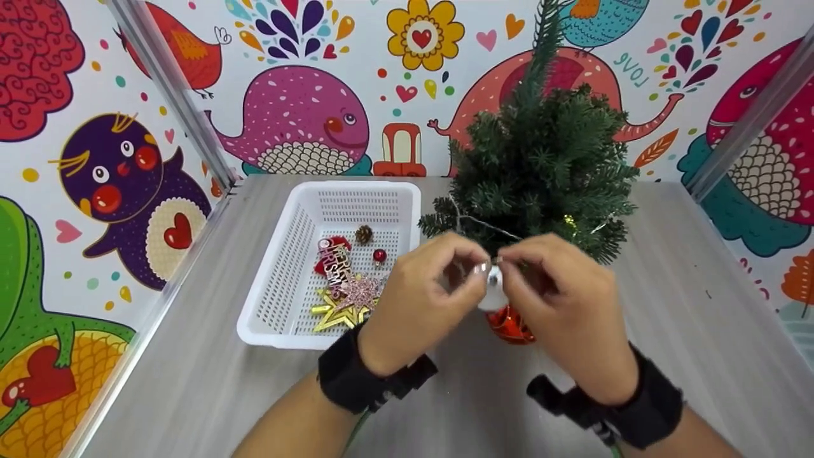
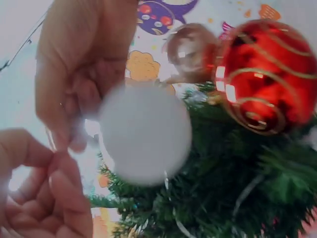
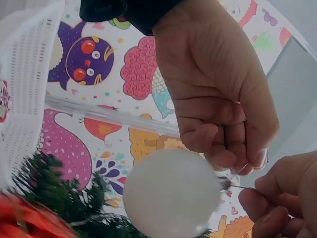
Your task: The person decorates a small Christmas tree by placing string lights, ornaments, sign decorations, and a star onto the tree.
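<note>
Because only fine thread (image 3: 240,187) seems to bear it, the white ball (image 1: 493,298) could drop if my pinch slackens. Left hand (image 1: 429,296): closed pinch on a silvery strand (image 3: 242,167). Right hand (image 1: 569,305): likewise, pinched on the thread. White ball: between my hands, in front of the tree (image 1: 540,159).

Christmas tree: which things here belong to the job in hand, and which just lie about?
Seemingly in the job:
left hand
right hand
white ball
string
tree

Apparently just lying about:
basket
pine cone
gold star
small red ball
sign
</note>
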Motion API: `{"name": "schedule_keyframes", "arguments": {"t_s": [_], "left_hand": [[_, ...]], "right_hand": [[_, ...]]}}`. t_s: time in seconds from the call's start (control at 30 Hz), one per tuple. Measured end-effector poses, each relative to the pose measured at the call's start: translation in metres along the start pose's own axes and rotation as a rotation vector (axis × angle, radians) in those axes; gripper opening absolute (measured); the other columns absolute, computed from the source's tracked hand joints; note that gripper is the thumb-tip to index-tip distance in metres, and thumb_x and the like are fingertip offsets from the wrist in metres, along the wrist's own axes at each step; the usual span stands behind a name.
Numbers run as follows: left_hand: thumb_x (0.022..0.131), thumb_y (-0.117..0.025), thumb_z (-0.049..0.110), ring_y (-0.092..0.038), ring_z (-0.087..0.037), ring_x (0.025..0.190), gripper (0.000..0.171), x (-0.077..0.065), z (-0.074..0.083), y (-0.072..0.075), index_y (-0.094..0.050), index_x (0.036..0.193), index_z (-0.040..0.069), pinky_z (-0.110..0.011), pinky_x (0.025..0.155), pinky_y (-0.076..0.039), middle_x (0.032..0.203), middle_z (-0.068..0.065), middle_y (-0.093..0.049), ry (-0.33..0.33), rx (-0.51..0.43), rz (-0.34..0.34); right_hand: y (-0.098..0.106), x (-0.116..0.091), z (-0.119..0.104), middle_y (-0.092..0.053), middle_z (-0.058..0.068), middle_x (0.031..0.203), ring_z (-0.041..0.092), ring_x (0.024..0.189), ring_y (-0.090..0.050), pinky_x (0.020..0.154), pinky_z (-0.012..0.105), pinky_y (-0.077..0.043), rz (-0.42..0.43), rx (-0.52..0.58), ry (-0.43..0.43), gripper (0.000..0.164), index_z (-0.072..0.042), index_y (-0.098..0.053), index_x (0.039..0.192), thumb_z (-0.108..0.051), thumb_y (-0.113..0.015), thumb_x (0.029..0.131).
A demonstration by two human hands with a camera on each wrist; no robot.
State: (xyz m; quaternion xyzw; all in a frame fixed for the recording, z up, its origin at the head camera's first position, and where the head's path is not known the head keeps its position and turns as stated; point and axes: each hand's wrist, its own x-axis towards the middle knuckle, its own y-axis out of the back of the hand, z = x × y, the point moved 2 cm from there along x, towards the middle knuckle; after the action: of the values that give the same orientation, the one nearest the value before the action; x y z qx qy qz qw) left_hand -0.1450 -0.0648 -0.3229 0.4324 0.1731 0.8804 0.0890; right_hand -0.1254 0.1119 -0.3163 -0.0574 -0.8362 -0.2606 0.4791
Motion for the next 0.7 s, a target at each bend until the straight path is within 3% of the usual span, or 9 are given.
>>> {"name": "schedule_keyframes", "arguments": {"t_s": [0.07, 0.13, 0.2, 0.3, 0.43, 0.7], "left_hand": [[0.095, -0.066, 0.001, -0.062, -0.013, 0.079, 0.006, 0.012, -0.004, -0.001, -0.069, 0.100, 0.002, -0.025, 0.069, -0.055, 0.094, -0.007, -0.071, 0.056, 0.006, 0.033], [0.097, -0.066, 0.002, -0.065, -0.014, 0.085, 0.007, 0.022, -0.009, -0.003, -0.071, 0.102, 0.002, -0.026, 0.074, -0.056, 0.098, -0.007, -0.072, 0.085, 0.047, 0.064], [0.099, -0.067, 0.004, -0.066, -0.016, 0.087, 0.007, 0.030, -0.014, -0.006, -0.071, 0.103, 0.002, -0.026, 0.077, -0.056, 0.099, -0.008, -0.072, 0.073, 0.120, 0.088], [0.100, -0.066, 0.004, -0.065, -0.019, 0.091, 0.007, 0.035, -0.023, -0.011, -0.071, 0.104, 0.003, -0.029, 0.082, -0.055, 0.100, -0.009, -0.070, 0.003, 0.260, 0.123], [0.100, -0.066, 0.006, -0.063, -0.024, 0.101, 0.008, 0.036, -0.029, -0.016, -0.072, 0.106, 0.004, -0.031, 0.092, -0.056, 0.105, -0.010, -0.067, -0.047, 0.378, 0.168], [0.099, -0.065, 0.003, -0.064, -0.028, 0.111, 0.008, 0.043, -0.032, -0.020, -0.071, 0.104, 0.004, -0.032, 0.101, -0.053, 0.117, -0.012, -0.069, -0.070, 0.375, 0.197]], "right_hand": [[0.002, 0.011, 0.001, -0.070, 0.005, 0.086, 0.008, 0.063, -0.046, 0.059, 0.017, -0.037, -0.030, -0.088, -0.023, 0.019, -0.003, -0.076, 0.102, 0.010, -0.075, 0.088], [0.002, 0.020, 0.001, -0.072, 0.005, 0.090, 0.012, 0.066, -0.055, 0.062, 0.022, -0.043, -0.053, -0.189, -0.036, 0.018, -0.005, -0.077, 0.104, 0.007, -0.076, 0.091], [0.002, 0.027, 0.002, -0.074, 0.007, 0.095, 0.016, 0.074, -0.064, 0.067, 0.028, -0.050, -0.077, -0.293, -0.051, 0.012, -0.006, -0.078, 0.105, 0.001, -0.075, 0.095], [-0.002, 0.032, 0.004, -0.076, 0.011, 0.100, 0.025, 0.084, -0.072, 0.070, 0.042, -0.059, -0.084, -0.411, -0.064, 0.008, -0.004, -0.077, 0.106, -0.005, -0.074, 0.099], [-0.006, 0.034, 0.010, -0.075, 0.016, 0.099, 0.030, 0.079, -0.072, 0.065, 0.047, -0.060, -0.066, -0.481, -0.037, 0.009, 0.000, -0.075, 0.105, -0.006, -0.073, 0.100], [-0.008, 0.039, 0.011, -0.073, 0.015, 0.096, 0.031, 0.077, -0.070, 0.065, 0.048, -0.060, -0.037, -0.552, 0.002, 0.009, -0.001, -0.076, 0.105, -0.008, -0.071, 0.101]]}}
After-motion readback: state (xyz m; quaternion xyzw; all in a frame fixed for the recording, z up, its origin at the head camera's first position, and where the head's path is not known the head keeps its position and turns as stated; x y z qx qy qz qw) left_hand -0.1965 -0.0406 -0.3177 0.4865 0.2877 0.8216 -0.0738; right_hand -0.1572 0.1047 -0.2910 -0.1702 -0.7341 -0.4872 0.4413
